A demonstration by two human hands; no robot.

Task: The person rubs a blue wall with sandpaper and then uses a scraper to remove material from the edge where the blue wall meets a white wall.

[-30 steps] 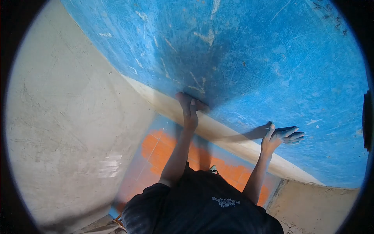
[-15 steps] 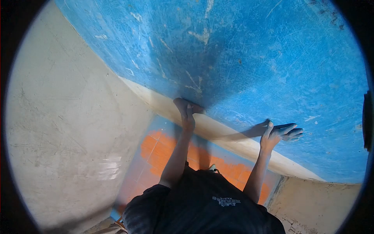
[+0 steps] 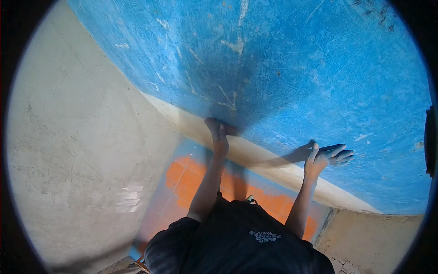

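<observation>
My left hand (image 3: 219,133) is raised in front of the scuffed blue surface (image 3: 283,59), overlapping its pale lower strip (image 3: 269,157). Its fingers stretch out, with the thumb apart from them and nothing visible in its grasp; the fingertips are darkened by shadow. To the right, my right hand (image 3: 325,158) overlaps the blue area just above the same strip. Thumb up and fingers extended to the right, it is open and holds nothing. Both hands cast shadows on the surface beside them.
A scratched grey-beige wall (image 3: 82,123) rises at the left. Below the pale strip, orange and blue floor tiles (image 3: 182,176) show around my dark shirt (image 3: 246,237). Another beige wall (image 3: 374,237) is at the lower right. A dark object (image 3: 430,141) sits at the right edge.
The view has shifted very slightly. Both hands keep nearly the same position and pose against the blue surface.
</observation>
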